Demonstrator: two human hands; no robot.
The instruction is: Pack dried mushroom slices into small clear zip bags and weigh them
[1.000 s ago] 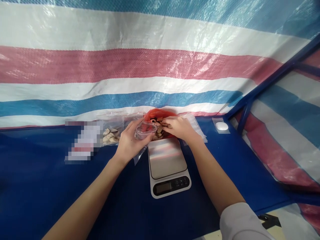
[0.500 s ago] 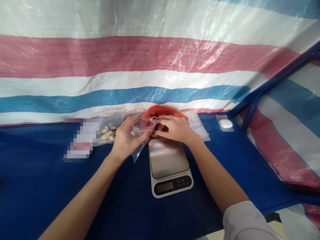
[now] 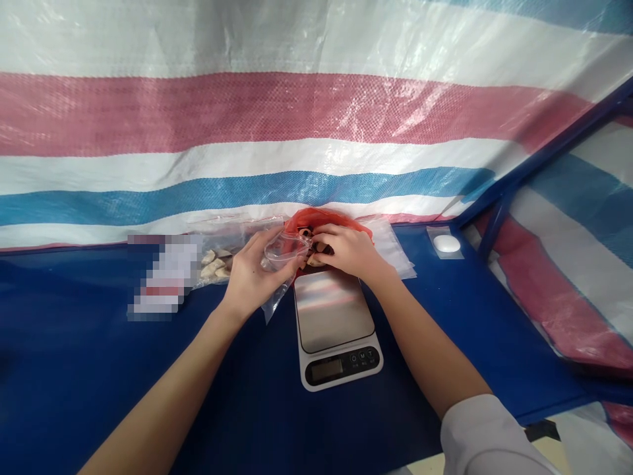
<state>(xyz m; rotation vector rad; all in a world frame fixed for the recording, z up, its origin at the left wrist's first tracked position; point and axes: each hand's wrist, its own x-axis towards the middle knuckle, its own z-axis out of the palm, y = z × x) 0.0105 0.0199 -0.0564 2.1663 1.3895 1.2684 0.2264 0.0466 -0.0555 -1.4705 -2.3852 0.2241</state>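
Observation:
My left hand (image 3: 257,269) is closed on the rim of a clear plastic zip bag (image 3: 279,254), its mouth spread toward the right. Beside it, my right hand (image 3: 352,251) is over a red plastic bag (image 3: 316,215), fingers bent and a little apart, with nothing visible between them. Brown and tan pieces (image 3: 316,260), like dried slices, show in the red bag below the fingertips; some are hidden by the hand. Just in front of both hands is a white kitchen scale (image 3: 336,316) with a bare metal plate and a dark display.
A clear bag of pale, chunky pieces (image 3: 213,265) lies left, next to a blurred packet (image 3: 165,277). Flat clear bags (image 3: 395,247) are behind my right wrist. A white oval item (image 3: 446,244) lies farther right on the blue table (image 3: 237,409). Striped sheeting (image 3: 247,112) hangs behind.
My right hand has drawn slightly right, away from the clear bag's mouth, and its thumb has pulled back, exposing more pieces. The left hand and scale are practically unmoved.

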